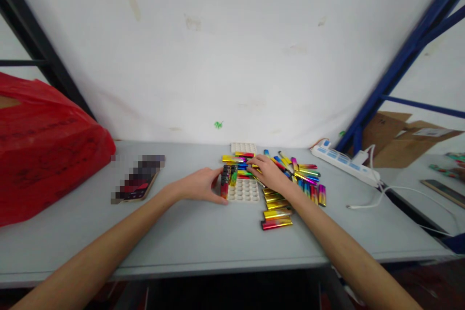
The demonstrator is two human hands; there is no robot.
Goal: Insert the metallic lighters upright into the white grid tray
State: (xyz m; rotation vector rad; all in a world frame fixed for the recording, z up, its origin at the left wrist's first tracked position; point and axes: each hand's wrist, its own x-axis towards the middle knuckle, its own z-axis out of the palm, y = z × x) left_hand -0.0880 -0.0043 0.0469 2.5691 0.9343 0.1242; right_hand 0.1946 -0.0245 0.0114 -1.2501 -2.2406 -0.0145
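My left hand [201, 184] cups the left edge of a white tray [247, 191] with rows of round holes, thumb at its near corner and fingers behind. Along that edge stand several upright lighters [225, 181] with dark tops and red bodies; a green-yellow lighter [233, 177] stands beside them. My right hand [269, 173] is over the loose lighters just right of the tray, its fingers curled down on a lighter that they mostly hide. More shiny lighters [305, 174] lie in a heap right of that hand, and a yellow row [274, 201] lies below it.
Another white holed tray [243, 147] lies by the wall. A phone [143, 179] rests on the left of the grey table [174, 242], near a red plastic bag [47, 150]. At right are a white power strip [345, 162] with a cable and a cardboard box [395, 138].
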